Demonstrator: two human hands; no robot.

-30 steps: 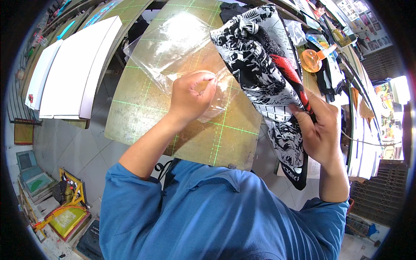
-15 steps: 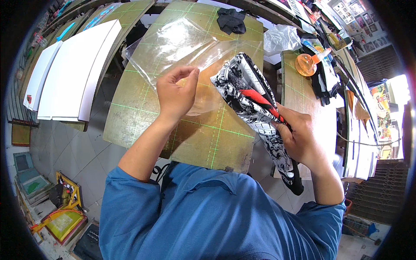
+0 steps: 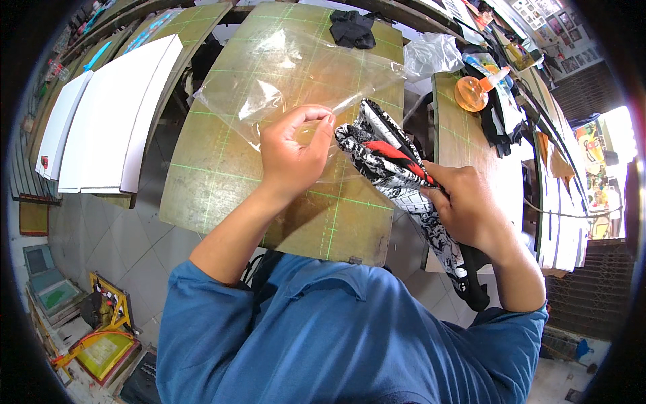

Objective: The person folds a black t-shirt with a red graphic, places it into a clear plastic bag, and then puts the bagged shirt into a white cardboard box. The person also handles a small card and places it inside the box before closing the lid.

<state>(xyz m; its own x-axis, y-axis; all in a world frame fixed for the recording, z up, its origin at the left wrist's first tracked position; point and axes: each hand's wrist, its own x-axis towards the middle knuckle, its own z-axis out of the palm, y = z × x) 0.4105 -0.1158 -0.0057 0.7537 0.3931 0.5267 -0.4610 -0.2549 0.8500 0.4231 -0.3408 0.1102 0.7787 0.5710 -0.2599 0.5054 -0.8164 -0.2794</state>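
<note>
A clear plastic bag [image 3: 306, 71] lies spread over the middle board, and my left hand [image 3: 296, 143] pinches its near edge between thumb and fingertips. Gripped in my right hand [image 3: 465, 202] is a folded printed garment [image 3: 387, 158], black and white with a red patch. Its folded end points at the bag's edge, just right of my left fingertips; whether it touches the bag I cannot tell. The garment's black lower end [image 3: 471, 289] hangs down past the board's right edge.
A crumpled black cloth [image 3: 352, 29] and a crumpled clear bag [image 3: 433, 55] lie at the far edge. On the right board stands an orange squeeze bottle [image 3: 471, 94] beside black cloth. White panels [image 3: 121, 121] rest on the left board. Screen frames [image 3: 104, 353] lean at lower left.
My left hand has moved right and pulled the bag's edge toward the garment. The garment's folded end has dipped nearer and narrowed, still in my right hand.
</note>
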